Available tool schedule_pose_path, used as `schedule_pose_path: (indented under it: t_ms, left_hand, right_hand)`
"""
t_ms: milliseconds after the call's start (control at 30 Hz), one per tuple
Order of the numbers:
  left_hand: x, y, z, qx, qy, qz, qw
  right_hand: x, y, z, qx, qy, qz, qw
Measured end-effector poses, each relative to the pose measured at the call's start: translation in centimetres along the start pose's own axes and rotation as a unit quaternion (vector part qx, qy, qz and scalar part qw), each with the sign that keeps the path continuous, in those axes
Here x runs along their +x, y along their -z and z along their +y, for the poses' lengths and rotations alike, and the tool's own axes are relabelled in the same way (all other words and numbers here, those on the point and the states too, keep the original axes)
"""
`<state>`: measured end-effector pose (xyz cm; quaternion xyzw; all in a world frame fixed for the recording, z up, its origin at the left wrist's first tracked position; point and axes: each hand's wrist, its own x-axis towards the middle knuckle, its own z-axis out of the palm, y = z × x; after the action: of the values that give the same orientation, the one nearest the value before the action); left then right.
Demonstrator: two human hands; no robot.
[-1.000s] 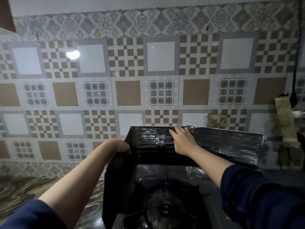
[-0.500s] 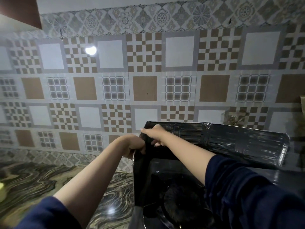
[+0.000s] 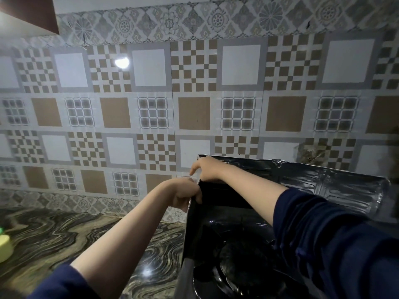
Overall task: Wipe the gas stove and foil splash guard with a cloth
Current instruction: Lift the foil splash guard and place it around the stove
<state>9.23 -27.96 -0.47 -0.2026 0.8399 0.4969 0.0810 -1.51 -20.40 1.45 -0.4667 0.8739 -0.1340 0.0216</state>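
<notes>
The right hand [image 3: 208, 169] has slid left from the middle of the foil splash guard [image 3: 323, 182] to its back-left corner, fingers curled over the rim, joining the left hand [image 3: 185, 194] gripping the side panel beside the gas stove [image 3: 226, 275]; no cloth is visible, so wiping seems paused.

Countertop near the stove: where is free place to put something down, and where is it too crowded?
The marbled countertop is bare between the yellow object at the far left edge and the foil splash guard. It is crowded at the guard's left corner: the left hand and right hand both grip there, over the gas stove.
</notes>
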Motion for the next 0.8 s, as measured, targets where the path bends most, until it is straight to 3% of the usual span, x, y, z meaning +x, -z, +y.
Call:
schedule_pose_path:
  t_ms: [200,367,567,800]
  left_hand:
    - [-0.7,0.0,0.0,0.060,0.075,-0.084,0.992]
    - [-1.5,-0.2,0.0,0.006,0.038,-0.079,0.996]
    - [-1.9,0.7,-0.6,-0.054,0.010,-0.050,0.997]
    - [-2.4,0.6,-0.7,-0.055,0.037,-0.062,0.996]
  right_hand:
    - [-0.2,0.4,0.3,-0.053,0.003,-0.048,0.997]
    - [0.8,-0.5,0.7,-0.244,0.058,-0.042,0.967]
    - [0.4,-0.1,0.3,-0.215,0.038,-0.025,0.975]
    - [1.3,-1.0,0.1,-0.204,0.040,-0.033,0.978]
